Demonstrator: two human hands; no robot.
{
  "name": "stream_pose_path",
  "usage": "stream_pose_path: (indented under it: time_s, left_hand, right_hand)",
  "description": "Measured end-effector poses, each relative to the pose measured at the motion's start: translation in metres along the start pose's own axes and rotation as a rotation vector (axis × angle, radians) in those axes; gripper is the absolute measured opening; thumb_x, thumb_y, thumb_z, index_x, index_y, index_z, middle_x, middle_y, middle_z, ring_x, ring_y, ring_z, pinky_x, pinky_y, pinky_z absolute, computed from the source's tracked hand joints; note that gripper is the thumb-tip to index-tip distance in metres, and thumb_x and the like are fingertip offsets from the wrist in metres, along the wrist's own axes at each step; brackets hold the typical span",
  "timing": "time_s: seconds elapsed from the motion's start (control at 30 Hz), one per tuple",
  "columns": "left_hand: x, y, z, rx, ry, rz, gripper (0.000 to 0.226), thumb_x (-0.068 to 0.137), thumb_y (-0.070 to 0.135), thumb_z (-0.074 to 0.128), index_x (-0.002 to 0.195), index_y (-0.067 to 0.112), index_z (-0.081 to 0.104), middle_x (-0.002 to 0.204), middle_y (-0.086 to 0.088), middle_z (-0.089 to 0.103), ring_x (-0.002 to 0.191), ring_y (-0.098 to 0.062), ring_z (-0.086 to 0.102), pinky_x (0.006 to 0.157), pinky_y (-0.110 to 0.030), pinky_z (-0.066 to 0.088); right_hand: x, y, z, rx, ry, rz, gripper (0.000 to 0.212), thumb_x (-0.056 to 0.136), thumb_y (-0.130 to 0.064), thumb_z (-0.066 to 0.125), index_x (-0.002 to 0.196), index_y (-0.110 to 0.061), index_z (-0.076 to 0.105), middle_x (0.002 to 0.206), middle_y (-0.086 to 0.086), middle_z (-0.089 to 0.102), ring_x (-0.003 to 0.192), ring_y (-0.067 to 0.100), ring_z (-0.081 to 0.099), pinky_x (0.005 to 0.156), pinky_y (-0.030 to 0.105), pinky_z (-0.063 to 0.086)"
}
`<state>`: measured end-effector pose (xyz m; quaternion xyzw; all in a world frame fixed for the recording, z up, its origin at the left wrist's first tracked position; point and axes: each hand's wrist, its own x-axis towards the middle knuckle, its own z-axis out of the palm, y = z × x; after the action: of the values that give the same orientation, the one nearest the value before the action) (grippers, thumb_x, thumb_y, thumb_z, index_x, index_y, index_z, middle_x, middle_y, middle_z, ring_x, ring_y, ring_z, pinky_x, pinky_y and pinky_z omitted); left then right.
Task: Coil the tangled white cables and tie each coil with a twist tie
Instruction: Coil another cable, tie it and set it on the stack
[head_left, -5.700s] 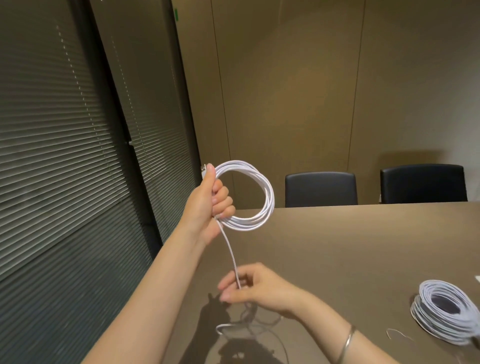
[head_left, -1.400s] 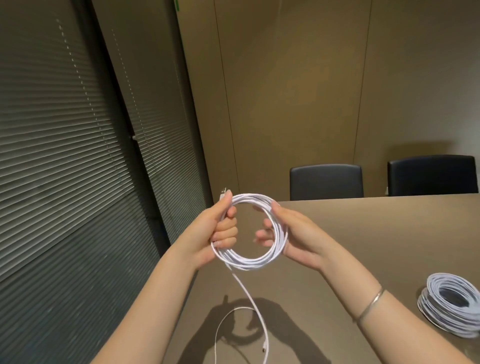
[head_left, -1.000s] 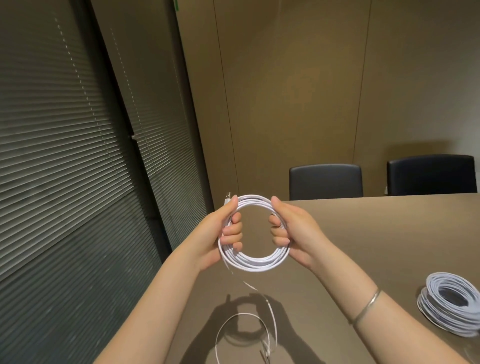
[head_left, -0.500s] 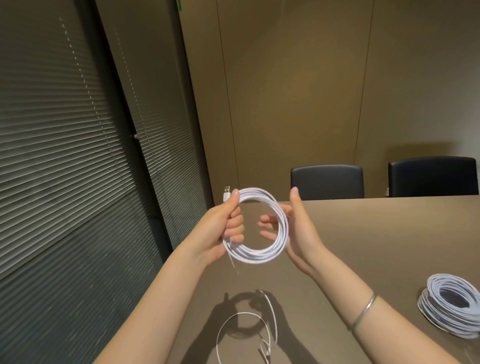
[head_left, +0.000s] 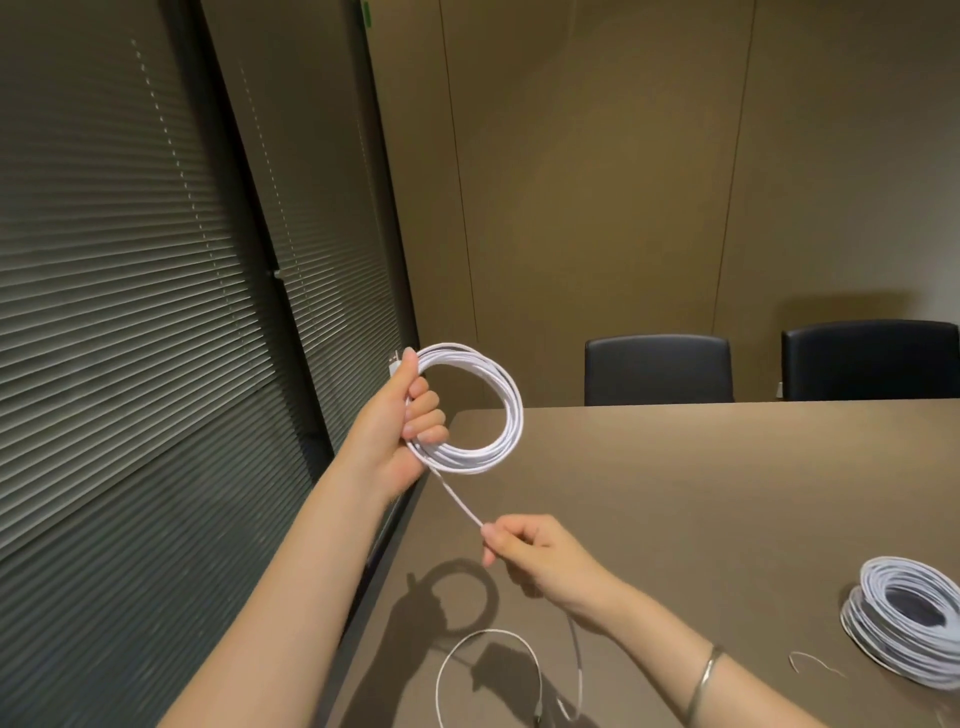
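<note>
The right hand (head_left: 540, 552) has been dropped from the coil (head_left: 470, 408) to pinch the tail (head_left: 460, 502). The coil is gripped by the left hand (head_left: 397, 426). Loops could be sprung loose by a hard pull.

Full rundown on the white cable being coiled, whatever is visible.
The white cable is thin, smooth and round, wound into several stacked loops held upright in the air. The left hand grips the coil's left side, where a small connector end pokes above the thumb. A taut tail runs down to the right hand, which pinches it; the slack lies looped on the table.
</note>
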<state>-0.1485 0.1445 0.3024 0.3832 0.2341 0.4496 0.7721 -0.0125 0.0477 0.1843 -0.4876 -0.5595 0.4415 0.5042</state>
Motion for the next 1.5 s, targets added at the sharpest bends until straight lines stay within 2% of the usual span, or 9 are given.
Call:
stream_pose_path:
  time_s: [0.27, 0.5, 0.67, 0.8, 1.0, 1.17, 1.27, 1.4, 1.5]
  left_hand:
    - [0.001, 0.011, -0.020, -0.007, -0.007, 0.004, 0.049, 0.097, 0.048, 0.051, 0.057, 0.021, 0.041, 0.043, 0.009, 0.020, 0.032, -0.005, 0.018, 0.032, -0.017, 0.016]
    - [-0.001, 0.028, -0.028, 0.012, 0.061, 0.104, 0.049, 0.100, 0.047, 0.047, 0.060, 0.022, 0.030, 0.040, 0.009, 0.020, 0.029, -0.004, 0.018, 0.028, -0.016, 0.016]
    - [-0.004, 0.040, -0.043, 0.035, 0.104, 0.149, 0.051, 0.100, 0.048, 0.047, 0.058, 0.022, 0.031, 0.040, 0.009, 0.020, 0.028, -0.005, 0.017, 0.028, -0.016, 0.015]
    - [-0.007, 0.044, -0.050, 0.100, 0.111, 0.146, 0.052, 0.099, 0.048, 0.049, 0.056, 0.022, 0.033, 0.040, 0.009, 0.019, 0.029, -0.004, 0.017, 0.029, -0.016, 0.014]
    - [-0.008, 0.019, -0.041, 0.471, 0.164, 0.190, 0.048, 0.098, 0.046, 0.053, 0.062, 0.023, 0.031, 0.049, 0.006, 0.019, 0.038, -0.008, 0.016, 0.037, -0.020, 0.013]
    - [-0.005, -0.016, -0.022, 0.602, 0.200, 0.239, 0.047, 0.099, 0.042, 0.053, 0.063, 0.025, 0.029, 0.051, 0.004, 0.022, 0.043, -0.011, 0.017, 0.042, -0.021, 0.016]
    - [-0.009, -0.033, -0.006, 0.586, 0.164, 0.244, 0.045, 0.100, 0.040, 0.052, 0.063, 0.023, 0.034, 0.050, 0.004, 0.022, 0.042, -0.010, 0.019, 0.041, -0.019, 0.017]
    - [-0.021, -0.047, 0.015, 0.494, 0.147, 0.184, 0.058, 0.099, 0.050, 0.045, 0.053, 0.018, 0.057, 0.043, 0.001, 0.038, 0.038, -0.010, 0.032, 0.039, -0.018, 0.026]
    - [-0.027, -0.051, 0.022, 0.361, 0.070, 0.050, 0.072, 0.094, 0.068, 0.034, 0.099, 0.006, 0.069, 0.056, -0.020, 0.063, 0.029, -0.008, 0.033, 0.035, -0.013, 0.025]
  right_hand:
    - [-0.002, -0.003, -0.021, -0.099, -0.016, -0.035, 0.030, 0.097, -0.028, 0.053, 0.071, -0.016, 0.063, 0.047, -0.012, 0.035, 0.044, 0.007, 0.026, 0.044, 0.017, 0.022]
    - [-0.010, 0.016, -0.054, -0.077, -0.174, 0.232, 0.029, 0.092, -0.037, 0.059, 0.073, -0.017, 0.064, 0.055, -0.003, 0.045, 0.048, 0.011, 0.037, 0.051, 0.021, 0.034]
    - [-0.013, 0.035, -0.097, -0.008, -0.236, 0.413, 0.034, 0.081, -0.041, 0.070, 0.062, -0.018, 0.054, 0.062, 0.002, 0.049, 0.058, 0.017, 0.051, 0.073, 0.031, 0.047]
    - [-0.013, 0.034, -0.121, 0.013, -0.130, 0.444, 0.037, 0.081, -0.043, 0.072, 0.066, -0.016, 0.053, 0.064, 0.003, 0.047, 0.058, 0.015, 0.049, 0.064, 0.025, 0.045]
    - [0.016, -0.015, -0.105, 0.373, 0.433, 0.299, 0.025, 0.097, -0.022, 0.053, 0.073, -0.014, 0.049, 0.052, -0.005, 0.027, 0.040, 0.007, 0.023, 0.034, 0.017, 0.015]
    - [0.022, -0.085, -0.051, 0.757, 0.390, 0.159, 0.024, 0.093, 0.002, 0.043, 0.103, 0.007, 0.064, 0.066, 0.006, 0.042, 0.050, 0.014, 0.039, 0.042, 0.022, 0.037]
    - [0.016, -0.103, -0.015, 0.545, 0.299, 0.039, 0.027, 0.095, 0.004, 0.043, 0.113, -0.002, 0.063, 0.070, 0.011, 0.055, 0.056, 0.016, 0.055, 0.057, 0.026, 0.052]
    - [0.013, -0.097, 0.017, 0.215, 0.303, -0.096, 0.023, 0.093, 0.000, 0.046, 0.101, -0.004, 0.068, 0.070, 0.012, 0.063, 0.056, 0.020, 0.060, 0.065, 0.034, 0.057]
    - [0.009, -0.089, 0.025, 0.082, 0.411, -0.177, 0.017, 0.092, -0.001, 0.053, 0.102, -0.002, 0.067, 0.069, 0.004, 0.058, 0.052, 0.017, 0.060, 0.054, 0.032, 0.056]
